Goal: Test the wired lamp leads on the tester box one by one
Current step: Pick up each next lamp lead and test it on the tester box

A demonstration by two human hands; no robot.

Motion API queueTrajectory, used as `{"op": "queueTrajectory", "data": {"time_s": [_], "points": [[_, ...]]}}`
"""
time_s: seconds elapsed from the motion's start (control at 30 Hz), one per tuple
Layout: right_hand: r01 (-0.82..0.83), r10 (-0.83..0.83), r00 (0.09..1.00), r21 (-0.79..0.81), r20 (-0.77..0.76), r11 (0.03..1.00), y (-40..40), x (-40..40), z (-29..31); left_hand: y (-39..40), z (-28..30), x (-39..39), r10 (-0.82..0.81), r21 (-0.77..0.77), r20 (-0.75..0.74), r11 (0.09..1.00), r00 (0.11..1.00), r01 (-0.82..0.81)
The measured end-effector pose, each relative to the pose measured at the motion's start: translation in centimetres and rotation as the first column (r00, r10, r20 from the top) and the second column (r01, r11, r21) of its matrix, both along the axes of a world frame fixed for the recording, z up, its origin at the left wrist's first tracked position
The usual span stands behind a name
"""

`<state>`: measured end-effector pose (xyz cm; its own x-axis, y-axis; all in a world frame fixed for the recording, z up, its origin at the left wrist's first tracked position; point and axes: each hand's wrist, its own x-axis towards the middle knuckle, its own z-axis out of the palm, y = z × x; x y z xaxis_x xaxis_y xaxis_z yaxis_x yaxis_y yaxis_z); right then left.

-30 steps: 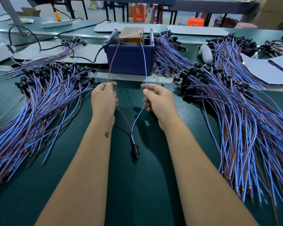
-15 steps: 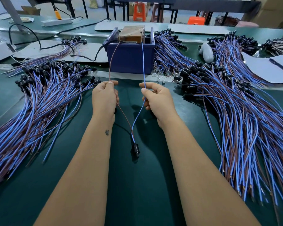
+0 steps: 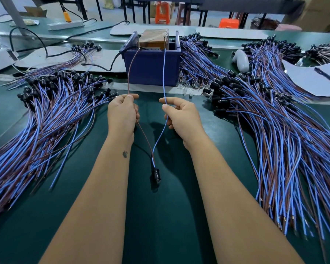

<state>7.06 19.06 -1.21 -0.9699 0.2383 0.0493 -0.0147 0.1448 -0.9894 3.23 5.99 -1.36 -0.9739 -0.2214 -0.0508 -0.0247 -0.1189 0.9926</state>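
A dark blue tester box (image 3: 152, 67) with a brown block on top stands at the middle back of the green table. My left hand (image 3: 122, 115) pinches the brown wire (image 3: 131, 71) of one lamp lead. My right hand (image 3: 181, 116) pinches that lead's blue wire (image 3: 164, 73). Both wire tips reach up to the metal posts on top of the box. The two wires join below my hands at a black lamp socket (image 3: 156, 174), which lies on the table between my forearms.
A large pile of blue and brown leads (image 3: 46, 115) fans out on the left, a bigger pile (image 3: 274, 130) on the right. Behind lie a black power cable (image 3: 103, 67), a white power strip (image 3: 65, 25), a white object (image 3: 240, 60), and paper with a pen (image 3: 327, 76).
Both hands hold the same wires in nearly the same spot. The view has shifted slightly, and the wire tips stay at the top of the box.
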Motion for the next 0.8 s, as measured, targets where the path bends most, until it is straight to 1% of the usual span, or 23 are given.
{"op": "queueTrajectory", "data": {"time_s": [0.47,0.67,0.8], "points": [[-0.001,0.0,1.0,0.043,0.009,0.999,-0.16,0.06,0.0,0.03,-0.01,-0.07,0.0,0.008,-0.011,1.0,1.0,0.0],[0.001,-0.002,1.0,0.036,0.009,0.999,-0.2,-0.06,-0.09,-0.11,-0.11,-0.07,0.098,0.064,-0.061,0.993,0.993,-0.095],[-0.003,0.002,1.0,0.032,0.015,0.999,-0.14,-0.05,-0.16,-0.15,-0.23,-0.27,0.13,0.094,-0.074,0.988,0.989,-0.123]]}}
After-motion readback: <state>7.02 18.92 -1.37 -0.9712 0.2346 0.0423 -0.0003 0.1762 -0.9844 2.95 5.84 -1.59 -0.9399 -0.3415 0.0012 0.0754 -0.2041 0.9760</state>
